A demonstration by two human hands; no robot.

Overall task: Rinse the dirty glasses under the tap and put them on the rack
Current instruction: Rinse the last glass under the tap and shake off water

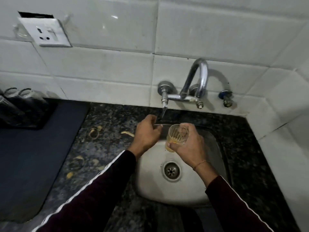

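My right hand (188, 145) is shut around a clear ribbed glass (175, 135) with yellowish residue at its bottom, held tilted over the steel sink (150, 185). My left hand (147, 131) reaches toward the long lever handle (163, 111) of the chrome wall tap (199, 81), its fingers curled just below the lever's tip; I cannot tell if they touch it. No water is visible running. At the far left a black rack (25, 113) holds a few upside-down glasses (25, 92).
A dark mat (33, 156) lies under the rack on the speckled granite counter (100, 131). Yellow peel scraps (93, 132) litter the counter left of the sink. A wall socket (48, 33) sits on the white tiles. A small valve (226, 97) is right of the tap.
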